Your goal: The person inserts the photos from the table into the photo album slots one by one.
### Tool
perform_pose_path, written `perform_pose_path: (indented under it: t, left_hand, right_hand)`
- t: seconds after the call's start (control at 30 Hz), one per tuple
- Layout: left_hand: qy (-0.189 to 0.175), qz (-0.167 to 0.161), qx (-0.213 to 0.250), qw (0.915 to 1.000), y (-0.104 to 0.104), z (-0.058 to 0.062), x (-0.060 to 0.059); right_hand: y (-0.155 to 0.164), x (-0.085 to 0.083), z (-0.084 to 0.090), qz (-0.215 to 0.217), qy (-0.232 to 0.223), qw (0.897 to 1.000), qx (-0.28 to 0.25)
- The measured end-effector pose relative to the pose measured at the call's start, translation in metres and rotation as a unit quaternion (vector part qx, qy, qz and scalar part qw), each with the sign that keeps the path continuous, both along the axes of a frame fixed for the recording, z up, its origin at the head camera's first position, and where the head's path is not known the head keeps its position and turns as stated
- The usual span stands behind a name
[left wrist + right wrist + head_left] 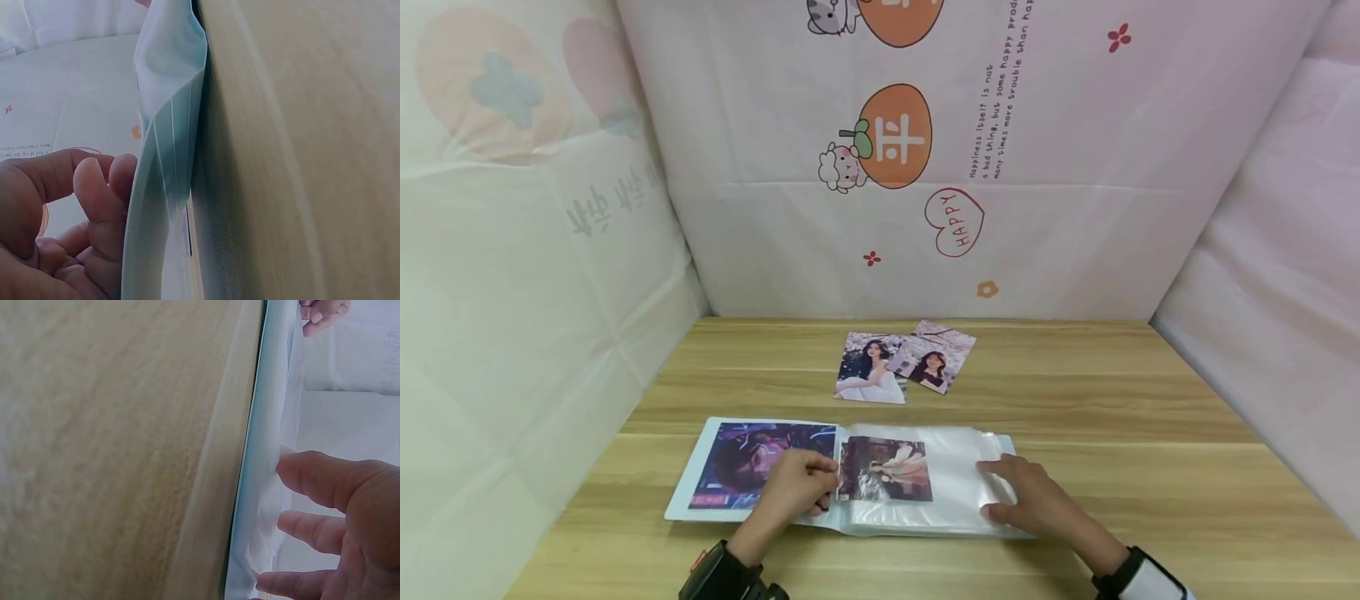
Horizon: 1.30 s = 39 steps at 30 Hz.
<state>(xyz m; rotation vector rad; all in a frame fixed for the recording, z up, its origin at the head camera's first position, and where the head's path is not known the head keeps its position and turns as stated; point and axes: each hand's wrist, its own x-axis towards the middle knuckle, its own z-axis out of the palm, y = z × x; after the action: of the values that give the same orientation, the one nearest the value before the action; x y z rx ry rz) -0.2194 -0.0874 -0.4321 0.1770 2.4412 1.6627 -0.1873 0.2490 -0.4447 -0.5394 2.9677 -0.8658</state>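
A photo album (685, 500) lies open on the table, with a purple and blue picture (722, 458) on its left side. Clear sleeve pages (958, 467) fill the right side. A photo of a figure in a pale pink dress (898, 471) is partly in the top sleeve, its left edge near the spine. At that edge my left hand (797, 483) pinches the photo between thumb and fingertips; the left wrist view hides the contact behind the cover. My right hand (1033, 496) rests spread fingertips on the sleeve's right part, also seen in the right wrist view (350, 519).
Behind the album lie two loose photos, one of a person in a white dress (868, 371) and one with blossoms (936, 358) overlapping it. White printed cloth (775, 250) stands behind the wooden table (1075, 383), with more cloth at both sides.
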Motion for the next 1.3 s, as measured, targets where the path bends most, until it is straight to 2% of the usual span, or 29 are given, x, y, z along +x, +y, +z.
perform_pose_path:
  t: [0.63, 0.87, 1.03, 1.2, 1.3]
  left_hand:
    - [0.024, -0.004, 0.009, 0.9997, 0.019, 0.001, -0.003]
    - [0.030, -0.029, 0.016, 0.9990, 0.027, 0.005, 0.000]
    - [0.021, -0.048, 0.028, 0.9982, 0.029, 0.005, 0.000]
    - [0.029, -0.051, 0.010, 0.9982, 0.029, 0.006, 0.002]
    - [0.062, -0.048, -0.030, 0.9965, 0.028, 0.009, 0.004]
  right_hand:
    - [-0.001, 0.000, -0.002, -0.013, -0.011, 1.000, -0.002]
    - [-0.001, 0.000, -0.002, -0.017, -0.010, 1.000, -0.002]
    - [-0.001, 0.000, -0.003, -0.014, -0.010, 1.000, -0.002]
    - [0.000, 0.001, -0.002, -0.015, -0.010, 1.000, 0.000]
    - [0.000, 0.001, -0.001, -0.008, -0.005, 1.000, -0.001]
